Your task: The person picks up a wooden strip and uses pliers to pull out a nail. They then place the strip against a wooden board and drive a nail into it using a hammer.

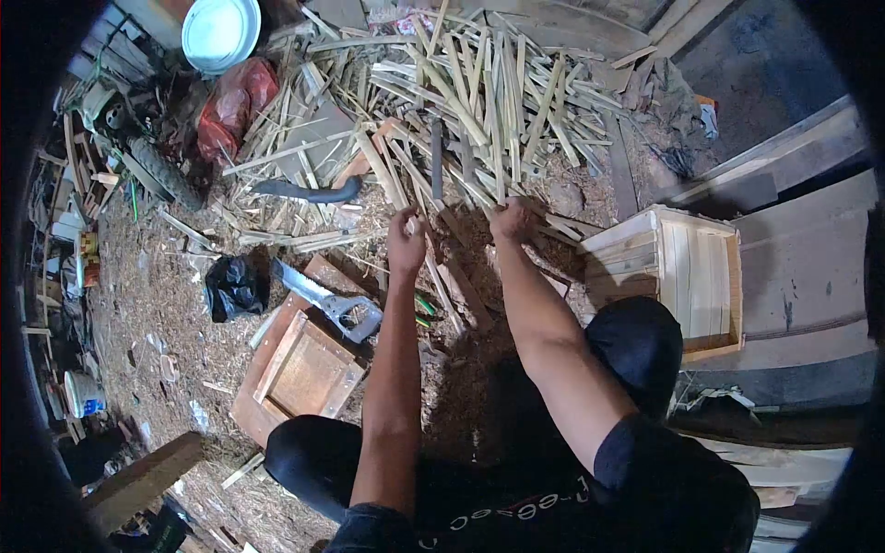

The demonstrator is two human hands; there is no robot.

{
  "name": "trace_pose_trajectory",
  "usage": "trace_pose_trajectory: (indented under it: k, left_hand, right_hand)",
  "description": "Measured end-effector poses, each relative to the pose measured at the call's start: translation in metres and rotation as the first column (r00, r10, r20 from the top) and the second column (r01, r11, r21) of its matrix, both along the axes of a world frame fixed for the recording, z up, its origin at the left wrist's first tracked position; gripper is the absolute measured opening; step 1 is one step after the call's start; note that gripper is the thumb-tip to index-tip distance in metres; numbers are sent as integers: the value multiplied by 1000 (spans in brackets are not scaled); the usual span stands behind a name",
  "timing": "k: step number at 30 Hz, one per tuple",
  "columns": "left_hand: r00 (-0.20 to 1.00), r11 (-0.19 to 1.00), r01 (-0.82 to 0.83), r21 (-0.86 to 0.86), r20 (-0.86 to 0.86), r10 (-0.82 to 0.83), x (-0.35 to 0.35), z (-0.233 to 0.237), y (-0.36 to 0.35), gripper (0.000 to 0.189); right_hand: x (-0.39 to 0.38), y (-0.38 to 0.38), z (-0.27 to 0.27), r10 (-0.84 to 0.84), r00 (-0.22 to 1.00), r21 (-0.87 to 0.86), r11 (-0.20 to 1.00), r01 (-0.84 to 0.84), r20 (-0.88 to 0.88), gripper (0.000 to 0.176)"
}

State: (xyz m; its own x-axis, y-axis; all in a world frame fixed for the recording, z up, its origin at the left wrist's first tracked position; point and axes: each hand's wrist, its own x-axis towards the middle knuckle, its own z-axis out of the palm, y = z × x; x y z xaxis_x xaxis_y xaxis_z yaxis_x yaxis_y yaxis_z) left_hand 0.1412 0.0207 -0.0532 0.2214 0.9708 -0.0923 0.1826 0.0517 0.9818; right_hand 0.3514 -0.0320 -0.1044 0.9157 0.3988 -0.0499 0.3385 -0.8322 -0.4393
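My left hand point(407, 241) is closed, its curled fingers at the near end of a pale wooden strip point(383, 173) that points away from me. To its right, my right hand point(513, 221) is closed around a wooden strip at the near edge of a large heap of thin strips point(516, 101). My fingers hide part of what they grip. A dark bar point(436, 158) lies among the strips, ahead of and between my hands. Left of my left forearm, a handsaw point(334, 300) rests partly over a brown board, beside a shallow wooden frame panel point(309, 369).
An open wooden box point(696, 281) stands by my right knee. On the left are a black plastic bag point(235, 288), a dark curved tool handle point(309, 192) and a red plastic bag point(238, 106). A white basin point(221, 35) is at the back. Sawdust and shavings cover the ground.
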Motion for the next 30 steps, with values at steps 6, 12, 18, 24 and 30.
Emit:
trace_pose_trajectory:
  k: [6,12,18,24,30]
  left_hand:
    - [997,999,18,31,-75,-16,-19,32,-19,34]
    - [1000,997,-13,71,-23,14,-54,70,-4,30]
    - [996,989,-33,142,90,20,-108,120,24,39]
    - [901,974,-211,84,403,160,-177,209,4,43]
    - [829,952,-256,167,545,127,-233,255,-22,38]
  right_hand:
    - [-13,2,12,80,996,294,954,-62,-49,24]
    - [-53,42,60,132,982,670,742,-6,-138,26]
    - [-153,60,166,613,761,930,365,-36,-211,30]
    - [-270,48,220,856,504,988,152,-31,-116,23]
    - [-333,13,261,898,438,977,133,-166,-48,26]
